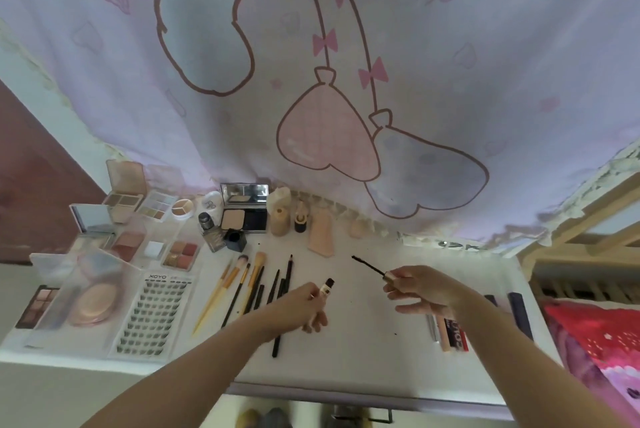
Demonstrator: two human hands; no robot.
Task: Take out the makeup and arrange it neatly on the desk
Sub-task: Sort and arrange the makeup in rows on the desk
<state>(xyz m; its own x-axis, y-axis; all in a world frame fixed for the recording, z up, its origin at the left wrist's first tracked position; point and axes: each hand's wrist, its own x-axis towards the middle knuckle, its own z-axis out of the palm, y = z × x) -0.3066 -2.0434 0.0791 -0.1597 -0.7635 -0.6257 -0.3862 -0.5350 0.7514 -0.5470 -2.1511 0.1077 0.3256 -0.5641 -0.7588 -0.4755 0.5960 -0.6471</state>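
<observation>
Head view: a white worktop (374, 351) is seen under a cartoon-printed curtain (311, 64). A mascara tube (325, 289) is gripped by the left hand (304, 306) above the brushes (256, 289); its wand (370, 266) is pinched by the right hand (420, 289).

Mascara tube (325, 289) mostly hidden inside left hand (304, 306); only dark neck showing. Wand (369, 266) handle covered by right hand (420, 290). Tube labels at lower right (450, 332) blurred, unreadable. Shoes (263, 419) cut off at bottom edge.
</observation>
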